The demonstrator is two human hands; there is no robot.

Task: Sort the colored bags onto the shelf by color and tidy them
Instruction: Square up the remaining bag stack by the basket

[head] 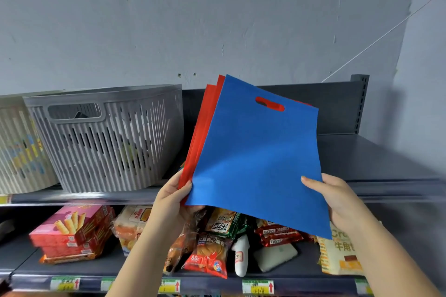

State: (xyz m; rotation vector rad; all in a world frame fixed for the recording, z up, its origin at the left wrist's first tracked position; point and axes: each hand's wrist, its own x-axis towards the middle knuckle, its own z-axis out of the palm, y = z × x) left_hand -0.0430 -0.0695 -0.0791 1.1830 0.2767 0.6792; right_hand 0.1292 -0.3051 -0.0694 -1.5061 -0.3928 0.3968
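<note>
A flat blue bag [258,159] with a cut-out handle lies on top of a small stack of red bags [205,128], whose edges show at its left and through the handle slot. The stack is held tilted in front of the top shelf [376,159]. My left hand [172,196] grips the stack's lower left corner, thumb on the blue bag. My right hand [335,200] pinches the blue bag's lower right edge. How many red bags are behind is hidden.
A grey slatted basket [106,137] stands on the top shelf at left, with a beige basket [17,147] beside it. The lower shelf [135,270] holds pink snack boxes [74,229] and several snack packets [210,253]. Price tags line its front edge.
</note>
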